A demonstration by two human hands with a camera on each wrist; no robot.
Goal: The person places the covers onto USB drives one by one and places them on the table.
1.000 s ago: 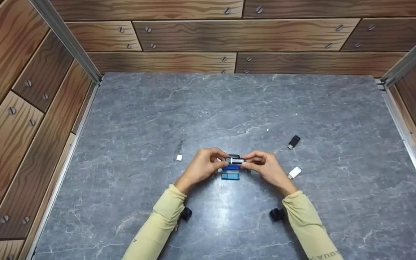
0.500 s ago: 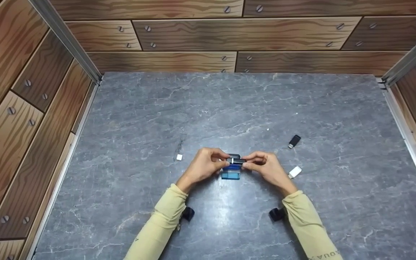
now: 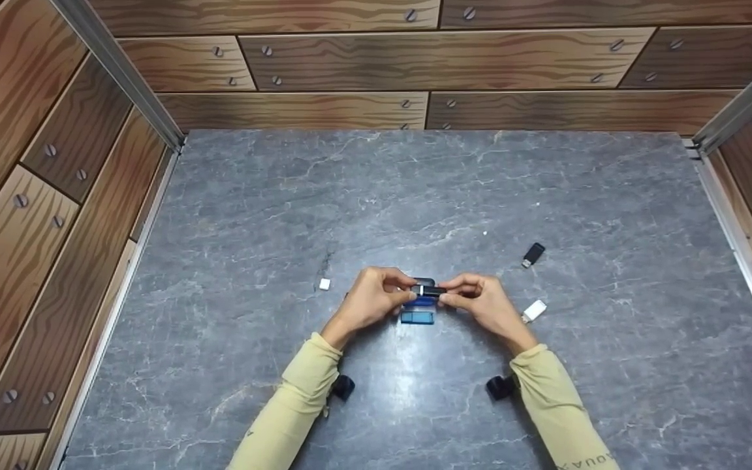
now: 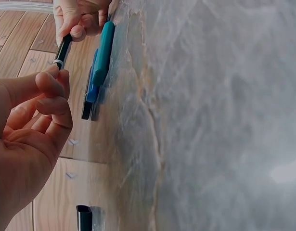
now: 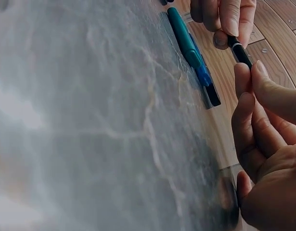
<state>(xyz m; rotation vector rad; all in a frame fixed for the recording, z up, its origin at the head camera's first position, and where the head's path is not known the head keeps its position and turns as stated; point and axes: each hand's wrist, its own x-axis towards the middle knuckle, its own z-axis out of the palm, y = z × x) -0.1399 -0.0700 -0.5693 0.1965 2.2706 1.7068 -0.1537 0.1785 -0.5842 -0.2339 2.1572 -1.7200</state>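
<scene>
A black USB flash drive with a narrow silver band is held level between both hands, a little above the table. My left hand pinches its left end between thumb and fingers. On the other end, my right hand has the same kind of pinch. Under and in front of it lie a blue flash drive and a teal flash drive in a row. Behind them is another black flash drive, partly hidden. Both wrist views show the held drive between the fingertips.
A white flash drive lies by my right wrist, with a black flash drive farther back. Left of my left hand is a small white piece. A dark object stands low in the left wrist view. Wood-patterned walls surround the table.
The longer silver-white stretch on the held drive has shrunk to a narrow band; whether its parts closed together or it turned, I cannot tell. Both hands stay nearly in place.
</scene>
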